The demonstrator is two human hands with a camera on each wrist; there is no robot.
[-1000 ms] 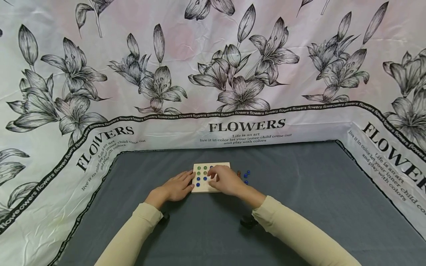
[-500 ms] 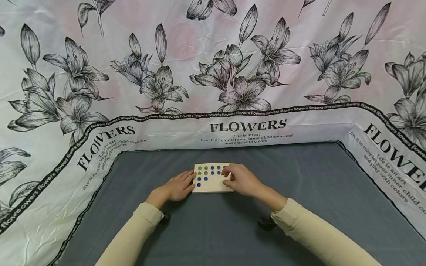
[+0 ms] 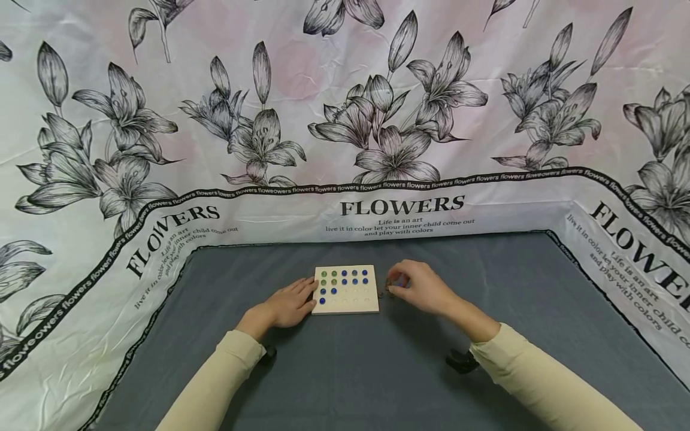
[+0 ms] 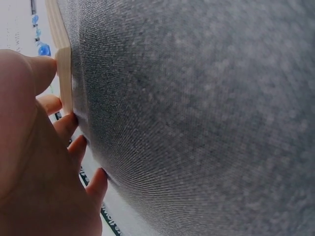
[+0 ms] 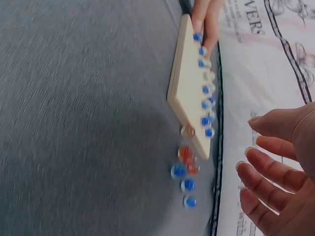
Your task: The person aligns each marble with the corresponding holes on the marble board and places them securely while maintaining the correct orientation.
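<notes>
A pale wooden board (image 3: 356, 305) with rows of small hollows lies on the grey cloth. Green marbles (image 3: 323, 274) fill its far left hollows, with blue marbles (image 3: 354, 273) to their right and in front. My left hand (image 3: 286, 304) rests at the board's left side, thumb at the near corner, fingers extended along the edge. Beyond the right edge, my right hand (image 3: 423, 287) hovers with thumb and fingertips apart. Loose orange marbles (image 5: 186, 152) and blue ones (image 5: 188, 185) lie beneath it, mostly hidden by the hand in the head view.
The grey cloth (image 3: 345, 371) spreads across the table. Behind it rises a white sheet (image 3: 291, 149) printed with flowers and lettering. A dark wrist device (image 3: 460, 361) shows under the right sleeve (image 3: 539, 371).
My right hand has moved right, from over the board to over the loose marbles, uncovering two far rows of seated marbles. My left hand has stayed at the board's left edge.
</notes>
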